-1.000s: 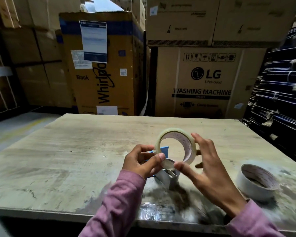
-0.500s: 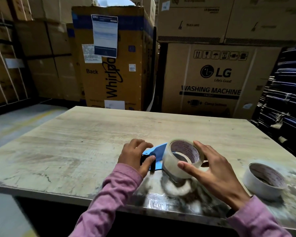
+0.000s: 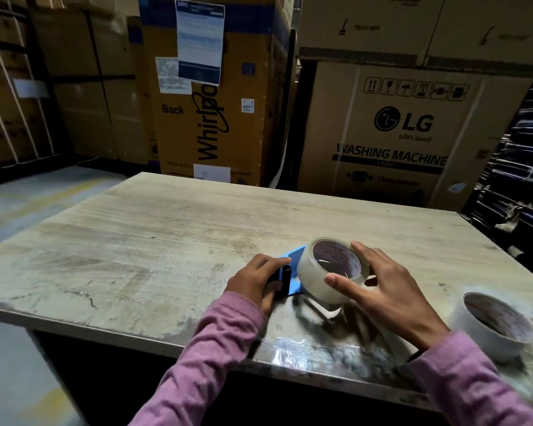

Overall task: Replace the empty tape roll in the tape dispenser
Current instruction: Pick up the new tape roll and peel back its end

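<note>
Head view: left hand (image 3: 253,279) has its fingers curled around the black handle of the blue tape dispenser (image 3: 293,269), which lies on the wooden table (image 3: 166,241). Right hand (image 3: 388,290) clamps the clear tape roll (image 3: 320,272) between thumb and spread fingers, just right of the left fingertips, over the dispenser. Another roll (image 3: 493,325) sits well right of the right hand.

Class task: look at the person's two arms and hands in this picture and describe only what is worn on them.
Both arms wear long sleeves of a pinkish-mauve woven cloth, the left sleeve and right sleeve reaching the wrists with plain cuffs. The left hand and right hand are bare: no gloves, and no rings, watch or bracelet show.
</note>
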Tool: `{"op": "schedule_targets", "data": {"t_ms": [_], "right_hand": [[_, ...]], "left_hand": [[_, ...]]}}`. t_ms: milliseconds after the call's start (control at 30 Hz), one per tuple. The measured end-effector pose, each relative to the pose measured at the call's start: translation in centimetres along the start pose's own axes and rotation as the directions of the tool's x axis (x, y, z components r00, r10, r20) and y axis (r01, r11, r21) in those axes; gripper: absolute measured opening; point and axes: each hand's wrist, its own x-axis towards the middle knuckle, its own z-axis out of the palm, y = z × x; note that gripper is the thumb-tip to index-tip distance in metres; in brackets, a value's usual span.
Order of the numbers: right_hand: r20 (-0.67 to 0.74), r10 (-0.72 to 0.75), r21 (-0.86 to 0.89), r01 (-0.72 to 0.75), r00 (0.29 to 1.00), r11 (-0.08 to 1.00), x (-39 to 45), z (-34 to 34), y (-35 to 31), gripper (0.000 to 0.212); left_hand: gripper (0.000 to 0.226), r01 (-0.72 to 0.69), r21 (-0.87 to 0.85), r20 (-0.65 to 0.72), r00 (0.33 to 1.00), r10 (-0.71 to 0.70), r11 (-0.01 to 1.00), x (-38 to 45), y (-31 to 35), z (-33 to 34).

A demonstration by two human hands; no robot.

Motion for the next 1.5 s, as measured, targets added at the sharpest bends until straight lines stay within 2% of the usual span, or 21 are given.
{"op": "schedule_targets", "data": {"t_ms": [167, 300, 367, 467, 567, 667, 900, 1033, 1200, 1267, 1333, 1433, 1500], "right_hand": [[0.098, -0.049, 0.07, 0.042, 0.994, 0.997, -0.1, -1.5, 1.0, 0.113], [0.106, -0.081, 0.159, 0.064, 0.991, 0.985, -0.8, -2.5, 1.9, 0.112], [0.09, -0.084, 0.193, 0.065, 0.992, 0.979, -1.3, -2.8, 2.1, 0.109], [0.059, -0.093, 0.222, 0.077, 0.994, 0.972, -1.8, -3.0, 2.0, 0.104], [0.053, -0.103, 0.235, 0.088, 0.993, 0.968, -2.1, -3.2, 1.7, 0.101], [0.044, -0.122, 0.248, 0.108, 0.992, 0.963, -2.6, -3.2, 1.4, 0.097], [0.029, -0.153, 0.263, 0.14, 0.988, 0.955, -4.0, -2.7, 1.2, 0.09], [0.038, -0.154, 0.306, 0.135, 0.987, 0.942, -4.8, -2.5, 1.1, 0.09], [0.034, -0.125, 0.416, 0.099, 0.992, 0.904, -5.5, -2.4, 1.0, 0.077], [0.069, -0.105, 0.482, 0.059, 0.992, 0.874, -5.6, -2.4, 1.3, 0.075], [0.113, -0.096, 0.527, 0.022, 0.989, 0.849, -5.8, -2.6, 1.4, 0.082], [0.164, -0.099, 0.608, -0.022, 0.981, 0.793, -5.8, -2.9, 1.7, 0.085], [0.187, -0.073, 0.661, -0.071, 0.98, 0.747, -5.5, -2.8, 1.8, 0.078]], "left_hand": [[0.047, 0.013, -0.024, -0.046, 0.999, -0.014, 1.0, 0.2, -0.6, 0.2], [0.046, 0.033, 0.01, -0.097, 0.995, -0.032, 0.999, 0.5, -0.6, 0.2], [0.034, -0.056, 0.115, -0.217, 0.973, 0.081, 0.992, 0.3, 0.0, 0.3], [0.021, -0.2, 0.015, -0.358, 0.914, 0.192, 0.98, -0.5, 2.6, 0.2], [0.019, -0.256, -0.15, -0.349, 0.918, 0.191, 0.955, -1.1, 5.1, 0.3], [0.018, -0.25, -0.27, -0.334, 0.93, 0.153, 0.93, -1.3, 6.1, 0.5], [0.004, -0.219, -0.294, -0.378, 0.921, 0.097, 0.93, -1.8, 6.7, 0.5], [0.007, -0.201, -0.327, -0.361, 0.93, 0.074, 0.923, -2.1, 7.2, 0.1], [0.018, -0.234, -0.359, -0.352, 0.931, 0.102, 0.904, -3.0, 8.1, -0.4], [0.021, -0.235, -0.405, -0.317, 0.943, 0.105, 0.884, -2.9, 8.2, -0.9], [0.029, -0.214, -0.498, -0.199, 0.971, 0.13, 0.84, -2.5, 8.3, -1.6], [0.031, -0.094, -0.597, 0.051, 0.987, 0.155, 0.797, -1.9, 8.9, -3.0], [0.031, -0.002, -0.631, 0.14, 0.983, 0.116, 0.776, -1.7, 9.5, -3.4]]}}
